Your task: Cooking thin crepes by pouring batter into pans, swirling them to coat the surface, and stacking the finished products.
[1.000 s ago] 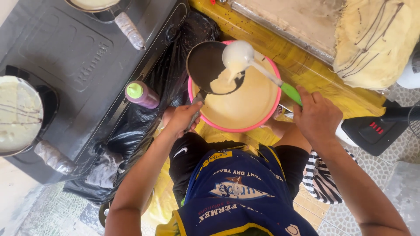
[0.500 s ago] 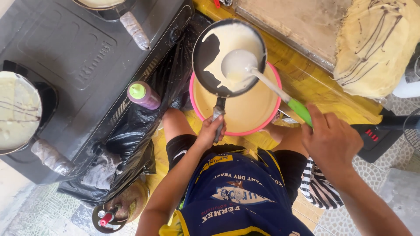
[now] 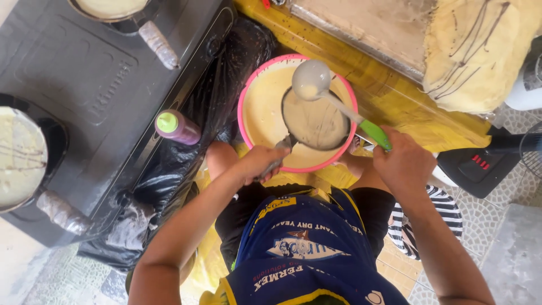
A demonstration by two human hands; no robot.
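At the frame's centre, our left hand (image 3: 261,162) grips the handle of a small pan (image 3: 315,120) held over the pink bowl (image 3: 248,100) of batter. Our right hand (image 3: 402,164) is closed around a green-handled ladle (image 3: 311,79) above the pan.

basin (image 3: 246,96): my smooth pink plastic
ladle (image 3: 309,79): dull grey metal, glossy green plastic handle
pan (image 3: 316,120): matt, coated in wet batter
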